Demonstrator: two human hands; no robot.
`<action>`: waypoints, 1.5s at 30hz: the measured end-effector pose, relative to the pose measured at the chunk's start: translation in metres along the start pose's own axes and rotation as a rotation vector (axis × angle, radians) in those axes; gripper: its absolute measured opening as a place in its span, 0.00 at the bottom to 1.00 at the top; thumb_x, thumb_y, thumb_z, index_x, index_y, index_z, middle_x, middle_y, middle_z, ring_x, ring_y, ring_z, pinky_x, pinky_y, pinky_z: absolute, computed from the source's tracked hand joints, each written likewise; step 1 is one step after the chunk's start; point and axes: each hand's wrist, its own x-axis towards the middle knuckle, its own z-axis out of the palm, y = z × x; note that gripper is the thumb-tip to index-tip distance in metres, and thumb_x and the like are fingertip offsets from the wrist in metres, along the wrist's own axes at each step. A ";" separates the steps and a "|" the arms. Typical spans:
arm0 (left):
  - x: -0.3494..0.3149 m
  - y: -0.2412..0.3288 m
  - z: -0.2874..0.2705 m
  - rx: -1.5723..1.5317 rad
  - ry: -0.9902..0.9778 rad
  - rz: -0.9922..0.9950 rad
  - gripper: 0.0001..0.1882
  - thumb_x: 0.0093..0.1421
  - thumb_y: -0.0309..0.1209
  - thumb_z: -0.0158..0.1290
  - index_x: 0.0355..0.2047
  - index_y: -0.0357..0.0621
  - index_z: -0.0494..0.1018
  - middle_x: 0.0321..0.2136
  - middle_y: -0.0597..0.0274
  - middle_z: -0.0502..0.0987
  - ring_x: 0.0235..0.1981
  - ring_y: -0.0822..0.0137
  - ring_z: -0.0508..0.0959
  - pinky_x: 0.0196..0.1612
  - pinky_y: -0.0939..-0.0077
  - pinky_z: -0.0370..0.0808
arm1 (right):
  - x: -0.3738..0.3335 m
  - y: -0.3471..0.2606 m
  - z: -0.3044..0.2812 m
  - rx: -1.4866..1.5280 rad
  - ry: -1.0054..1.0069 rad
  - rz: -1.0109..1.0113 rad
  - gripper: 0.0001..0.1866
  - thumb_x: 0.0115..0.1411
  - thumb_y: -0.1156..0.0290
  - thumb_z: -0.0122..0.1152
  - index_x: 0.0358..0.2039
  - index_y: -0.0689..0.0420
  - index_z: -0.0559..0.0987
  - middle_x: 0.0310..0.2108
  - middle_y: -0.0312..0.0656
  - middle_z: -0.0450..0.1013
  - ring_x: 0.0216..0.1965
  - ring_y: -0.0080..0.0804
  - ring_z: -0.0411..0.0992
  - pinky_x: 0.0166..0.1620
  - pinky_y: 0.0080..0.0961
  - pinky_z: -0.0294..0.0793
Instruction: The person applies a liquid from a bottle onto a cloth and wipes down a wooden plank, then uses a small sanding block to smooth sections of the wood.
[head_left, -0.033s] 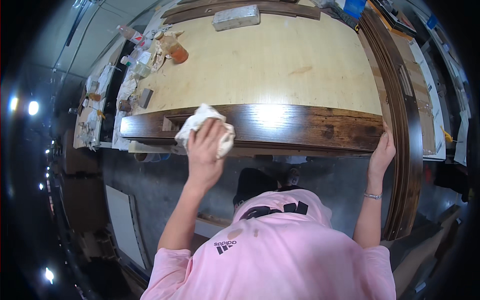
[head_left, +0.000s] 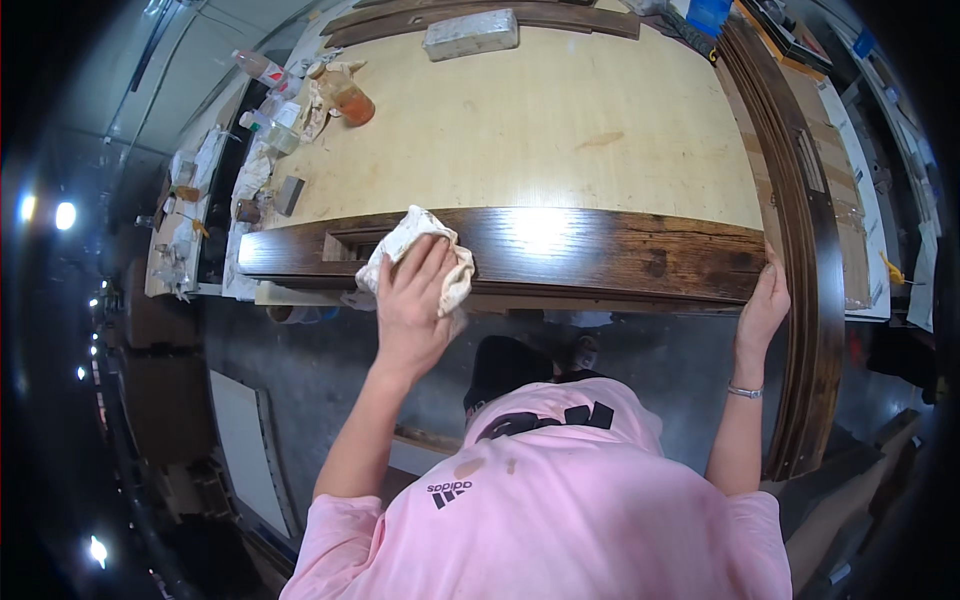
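Observation:
A long dark-brown wooden plank [head_left: 590, 250] with a glossy face lies along the near edge of the table. Toward its left end is a rectangular cutout [head_left: 345, 247]. My left hand [head_left: 412, 300] presses a crumpled off-white cloth [head_left: 410, 232] against the plank, just right of the cutout, with its fingers bunched over the cloth. At the plank's right end, my right hand [head_left: 766, 300] grips the end edge; part of its grip is hidden behind the wood.
Across the pale tabletop [head_left: 530, 140] stand a wrapped grey block [head_left: 470, 35] and a bottle of orange liquid [head_left: 352, 103]. A small grey block [head_left: 290, 195] lies left, near clear bottles [head_left: 270, 132]. Stacked dark boards [head_left: 810, 250] run along the right side.
My left hand and the cloth have shifted very slightly to the right along the plank. My right hand stays at the plank's end.

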 end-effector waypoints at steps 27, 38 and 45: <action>0.001 0.033 0.029 -0.143 0.091 0.005 0.33 0.50 0.22 0.53 0.60 0.38 0.68 0.59 0.50 0.72 0.64 0.50 0.66 0.67 0.41 0.50 | -0.001 0.010 -0.008 -0.132 0.075 -0.062 0.21 0.73 0.71 0.39 0.56 0.73 0.72 0.54 0.53 0.73 0.56 0.36 0.71 0.62 0.30 0.65; -0.030 -0.035 0.012 0.037 0.214 -0.124 0.24 0.56 0.24 0.54 0.55 0.45 0.76 0.57 0.59 0.76 0.64 0.56 0.68 0.67 0.53 0.51 | -0.003 0.009 -0.003 -0.079 0.105 -0.074 0.21 0.73 0.71 0.39 0.55 0.74 0.72 0.53 0.53 0.74 0.55 0.38 0.71 0.61 0.31 0.66; -0.014 -0.048 0.003 -0.067 0.203 -0.255 0.23 0.54 0.21 0.51 0.52 0.39 0.77 0.53 0.49 0.78 0.60 0.53 0.73 0.67 0.56 0.56 | -0.003 0.014 -0.008 -0.059 0.103 -0.045 0.21 0.73 0.70 0.39 0.55 0.74 0.72 0.53 0.53 0.75 0.55 0.37 0.72 0.61 0.32 0.66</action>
